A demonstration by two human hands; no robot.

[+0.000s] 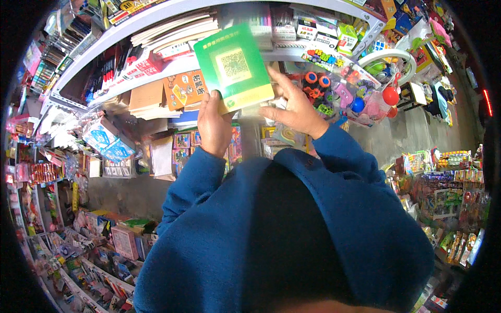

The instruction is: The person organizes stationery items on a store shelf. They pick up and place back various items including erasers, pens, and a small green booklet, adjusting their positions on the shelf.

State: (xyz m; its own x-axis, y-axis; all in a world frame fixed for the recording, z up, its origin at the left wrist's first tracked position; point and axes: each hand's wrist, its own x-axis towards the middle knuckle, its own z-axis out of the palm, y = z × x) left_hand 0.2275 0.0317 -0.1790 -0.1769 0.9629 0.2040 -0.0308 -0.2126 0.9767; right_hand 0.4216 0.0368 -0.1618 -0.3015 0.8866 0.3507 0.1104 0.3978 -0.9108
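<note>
A green card or board with a printed code (236, 51) and a yellow lower strip is tilted in front of the shelf. My left hand (215, 123) grips its bottom left corner, thumb on the front face. Close to the card's lower right edge is my right hand (291, 103), fingers spread and pointing left; whether a fingertip touches the card cannot be told. Behind the card, an orange printed packet (184, 90) lies beside brown paper envelopes (146, 99). Colourful toy packs with small wheeled toys (318, 88) are right of my right hand.
A white metal shelf (117, 84) crosses the front, with stacked paper (176, 31), red and white boxes (145, 66) and small cartons (307, 29). Red and blue balloons (390, 96) are at right. A blue and white carton (109, 139) stands at left. Crowded racks (90, 270) line the lower left.
</note>
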